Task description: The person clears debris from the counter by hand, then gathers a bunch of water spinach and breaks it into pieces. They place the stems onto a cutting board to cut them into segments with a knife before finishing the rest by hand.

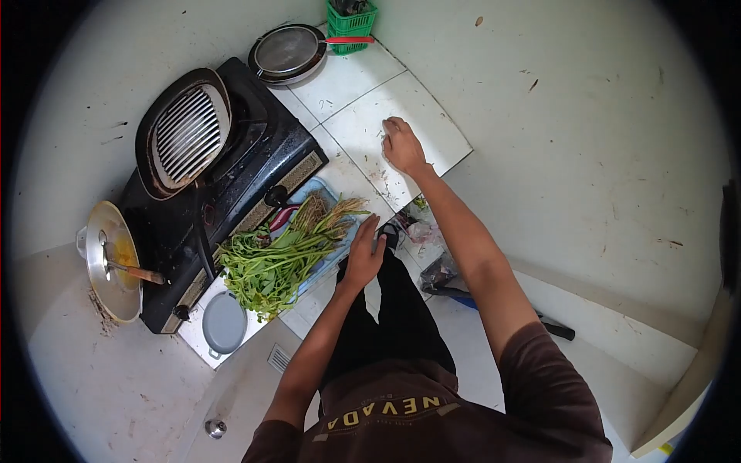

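Observation:
My right hand (403,147) is over the white tiled counter (359,100), its fingers curled in and pressed together. Whatever they may hold is too small or hidden to name. Small dark scraps of plant dot the tiles around it. My left hand (363,256) is at the counter's front edge with fingers stretched out, right beside the root ends of a bunch of leafy greens (270,266). The greens lie across a blue tray (328,266), stems and brown roots toward me. A red-handled tool (283,217) rests partly under the roots.
A black gas stove (262,147) carries a grill pan (185,135) and a wok (96,231) with a wooden-handled turner. A grey lidded dish (225,322) sits near the counter's edge. A strainer (289,50) and a green basket (351,27) stand at the back; plastic bags (440,272) lie below.

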Motion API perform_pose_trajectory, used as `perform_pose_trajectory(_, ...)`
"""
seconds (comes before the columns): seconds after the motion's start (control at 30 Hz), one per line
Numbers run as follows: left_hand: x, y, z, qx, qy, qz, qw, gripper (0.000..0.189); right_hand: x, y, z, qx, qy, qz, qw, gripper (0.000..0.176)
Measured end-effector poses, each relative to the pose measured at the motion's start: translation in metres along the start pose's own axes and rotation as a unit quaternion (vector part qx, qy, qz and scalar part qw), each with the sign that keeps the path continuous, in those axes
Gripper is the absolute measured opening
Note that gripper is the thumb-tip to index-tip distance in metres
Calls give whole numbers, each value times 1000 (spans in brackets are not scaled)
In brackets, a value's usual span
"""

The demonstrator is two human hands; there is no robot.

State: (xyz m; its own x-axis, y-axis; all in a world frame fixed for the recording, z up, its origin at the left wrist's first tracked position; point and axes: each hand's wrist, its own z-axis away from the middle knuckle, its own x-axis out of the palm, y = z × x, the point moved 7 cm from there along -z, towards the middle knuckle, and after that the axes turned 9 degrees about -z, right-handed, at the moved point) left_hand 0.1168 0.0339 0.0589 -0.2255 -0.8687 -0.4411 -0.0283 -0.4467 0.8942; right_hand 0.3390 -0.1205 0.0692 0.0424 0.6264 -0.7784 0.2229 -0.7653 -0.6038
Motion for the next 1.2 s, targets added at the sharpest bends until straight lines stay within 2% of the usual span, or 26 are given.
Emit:
perform_pose_trajectory(0.07,-3,1,1,-8,-1,-3,1000,44,6,2,-3,-9,9,10,1000,38)
perform_pose_trajectory(0.3,-3,4,-3,-28,-2,33,999,44,11,-22,33,-83,-66,-18,994,36)
perform_pose_trajectory(0.4,-3,0,-9,-6,3,10,1000,44,5,-34,70,-65,-78,-44,994,34)
perform_pose_trajectory(0.47,-5,5,-13,-6,8,22,1000,44,2,-40,97,-91,-69,-37,993,32)
perform_pose_trajectory(0.53,-2,5,-18,-7,10,22,1000,44,-5,-41,117,-68,-85,-63,992,31)
perform_pose_trajectory(0.63,-3,9,-24,17,21,-19,999,45,-25,-30,108,-47,-36,-70,996,33)
perform_pose_trajectory(0.73,-2,9,-27,28,37,-42,998,45,-41,8,68,-4,12,-55,998,33)
perform_pose_trajectory(0.8,-1,8,-31,24,43,-46,998,44,-48,24,42,44,6,-36,998,34)
perform_pose_trajectory(0.9,0,9,-31,18,46,-52,997,43,-34,31,27,57,0,-19,998,35)
perform_pose_trajectory(1.03,2,8,-30,15,36,-43,998,44,-12,7,40,40,-7,-9,999,37)
perform_pose_trajectory(1.2,-2,7,-29,17,29,-26,999,43,2,-32,76,-44,-44,-17,998,36)
